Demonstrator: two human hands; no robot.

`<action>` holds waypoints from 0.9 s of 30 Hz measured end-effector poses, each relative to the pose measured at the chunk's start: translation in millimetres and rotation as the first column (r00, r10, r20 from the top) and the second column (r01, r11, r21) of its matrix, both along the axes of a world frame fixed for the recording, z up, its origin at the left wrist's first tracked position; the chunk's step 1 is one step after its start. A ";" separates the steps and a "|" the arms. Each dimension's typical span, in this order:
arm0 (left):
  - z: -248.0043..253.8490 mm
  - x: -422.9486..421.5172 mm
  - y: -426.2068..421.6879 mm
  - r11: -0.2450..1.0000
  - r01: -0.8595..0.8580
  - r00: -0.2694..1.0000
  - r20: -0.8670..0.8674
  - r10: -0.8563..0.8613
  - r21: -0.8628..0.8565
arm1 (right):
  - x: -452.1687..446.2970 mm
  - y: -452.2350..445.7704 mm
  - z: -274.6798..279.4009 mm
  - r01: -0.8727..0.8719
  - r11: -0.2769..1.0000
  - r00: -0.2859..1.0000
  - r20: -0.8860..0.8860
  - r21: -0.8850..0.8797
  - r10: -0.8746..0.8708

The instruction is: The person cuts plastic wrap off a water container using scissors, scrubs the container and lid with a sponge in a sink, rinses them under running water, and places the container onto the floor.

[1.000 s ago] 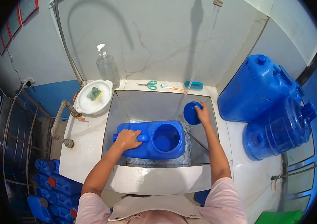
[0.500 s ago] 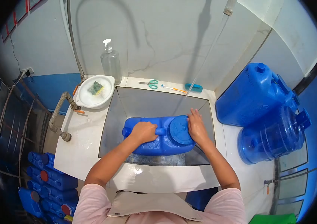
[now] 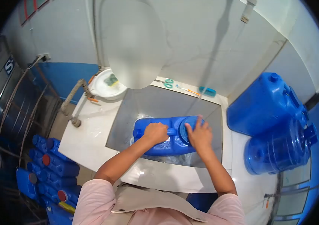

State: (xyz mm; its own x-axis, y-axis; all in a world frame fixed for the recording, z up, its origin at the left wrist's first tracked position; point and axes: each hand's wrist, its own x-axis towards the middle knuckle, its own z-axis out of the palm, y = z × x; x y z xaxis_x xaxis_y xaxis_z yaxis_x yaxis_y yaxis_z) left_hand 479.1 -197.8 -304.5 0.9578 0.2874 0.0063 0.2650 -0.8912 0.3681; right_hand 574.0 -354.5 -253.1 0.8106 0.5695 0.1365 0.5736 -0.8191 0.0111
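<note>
A blue water jug [image 3: 155, 147] lies on its side in the grey sink [image 3: 155, 99], its large round blue cap [image 3: 184, 132] to the right. My left hand [image 3: 156, 133] is wrapped round the jug's handle. Over the right part of the cap, my right hand [image 3: 201, 135] has its thumb and fingers spread. Its fingertips are at the cap; how firmly they touch is unclear. Water shows in the sink around the jug, and a thin stream falls behind it from the tap [image 3: 245, 18].
On the back ledge are scissors [image 3: 168, 83], a toothbrush [image 3: 188, 90] and a teal brush [image 3: 207, 91]. A white basin [image 3: 105, 93] holds a sponge. Blue containers [image 3: 257, 108] stand at right; several jugs [image 3: 60, 165] at lower left. A pale blurred shape [image 3: 137, 45] covers the upper middle.
The view has shifted, and a pale blurred shape now covers the soap bottle. My right hand has moved from the cap's right edge further over it, with fingers spread wider. The left hand keeps the handle.
</note>
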 end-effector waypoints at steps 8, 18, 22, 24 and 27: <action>44.3 -74.7 54.5 0.992 -0.129 0.973 0.191 0.127 -0.003 | 0.2 -30.1 72.0 0.173 0.740 0.702 -0.609 0.650 0.370; 230.0 -327.4 173.3 0.795 -0.350 0.710 0.413 0.571 -0.496 | -38.5 55.7 90.3 0.333 0.154 0.477 -0.307 0.930 0.823; 265.7 -474.0 209.8 0.757 -0.404 0.545 0.529 0.650 -0.514 | -103.6 115.9 94.1 0.326 0.182 0.350 -0.297 0.928 0.889; 275.6 -545.5 222.3 0.746 -0.435 0.478 0.573 0.665 -0.504 | -137.9 150.4 85.3 0.295 0.260 0.255 -0.338 0.919 0.906; 285.9 -644.6 241.9 0.683 -0.601 0.457 0.523 0.720 -0.415 | -206.6 210.8 62.1 0.213 0.456 0.168 -0.492 0.864 0.854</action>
